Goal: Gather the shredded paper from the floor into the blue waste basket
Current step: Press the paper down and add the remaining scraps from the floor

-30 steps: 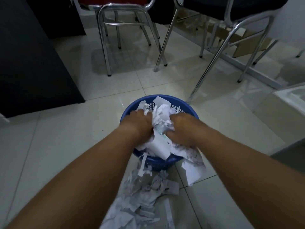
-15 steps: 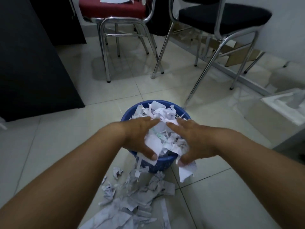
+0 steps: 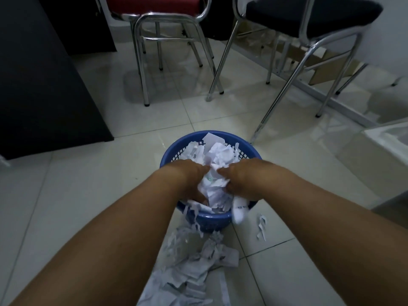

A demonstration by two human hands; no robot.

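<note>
View from a head camera looking down at a pale tiled floor [image 3: 88,195]. Two bare forearms reach in from the bottom corners and meet over a round blue waste basket [image 3: 250,149] just below the centre of the frame. The basket has lattice walls and is heaped with shredded paper [image 3: 218,154], which rises above its rim.

The left hand [image 3: 187,180] and the right hand [image 3: 240,182] face each other over the near half of the basket, with a wad of the white scraps clasped between them. Each hand is cupped, with fingers on top of the wad and the thumb beneath it. A blurred white piece [image 3: 239,209] hangs below the right hand, across the basket's near rim. Thin strips [image 3: 194,215] dangle over the rim below the left hand.

More torn paper lies in a loose pile [image 3: 194,261] on the floor directly in front of the basket, stretching toward the bottom edge of the frame between the forearms. One small scrap [image 3: 261,228] lies apart, just right of the basket.

Across the top of the frame stand two chrome-legged chairs, a red-seated chair [image 3: 154,7] at upper centre and a black-seated chair [image 3: 309,16] at upper right. A dark cabinet [image 3: 44,85] fills the upper left. Flat cardboard [image 3: 326,67] lies behind the black chair's legs, and a white object [image 3: 388,138] shows at the right edge.
</note>
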